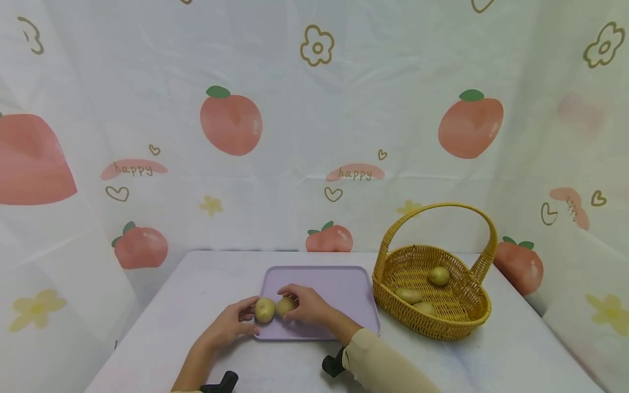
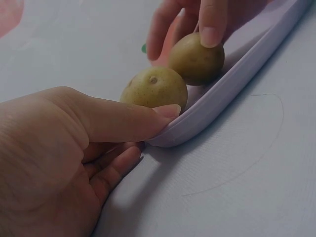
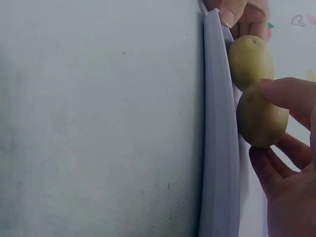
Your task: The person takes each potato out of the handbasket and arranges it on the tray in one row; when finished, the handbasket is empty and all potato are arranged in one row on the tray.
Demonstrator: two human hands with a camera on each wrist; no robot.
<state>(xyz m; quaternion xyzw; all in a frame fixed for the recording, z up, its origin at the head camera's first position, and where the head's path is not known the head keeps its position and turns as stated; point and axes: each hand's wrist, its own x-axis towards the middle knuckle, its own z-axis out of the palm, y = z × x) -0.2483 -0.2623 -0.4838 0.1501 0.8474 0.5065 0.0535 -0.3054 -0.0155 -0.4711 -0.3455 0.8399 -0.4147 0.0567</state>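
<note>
Two round yellow-brown potatoes sit side by side at the left end of a lilac tray (image 1: 339, 295). My right hand (image 1: 309, 307) pinches the right-hand potato (image 3: 261, 117) between thumb and fingertips, over the tray. The left-hand potato (image 1: 265, 310) lies against it, just inside the rim near the tray's corner. At that corner my left hand (image 1: 228, 326) holds the tray's edge. Its thumb (image 2: 123, 121) lies over the rim beside the left-hand potato, and its other fingers are curled outside and below the edge, partly hidden.
To the right of the tray stands a yellow wicker basket (image 1: 479, 314) with a tall arched handle. Inside are a potato (image 1: 439, 275) at the back and two more near the front wall. A white table (image 1: 162, 333) carries everything, with a fruit-printed curtain (image 1: 275, 202) behind.
</note>
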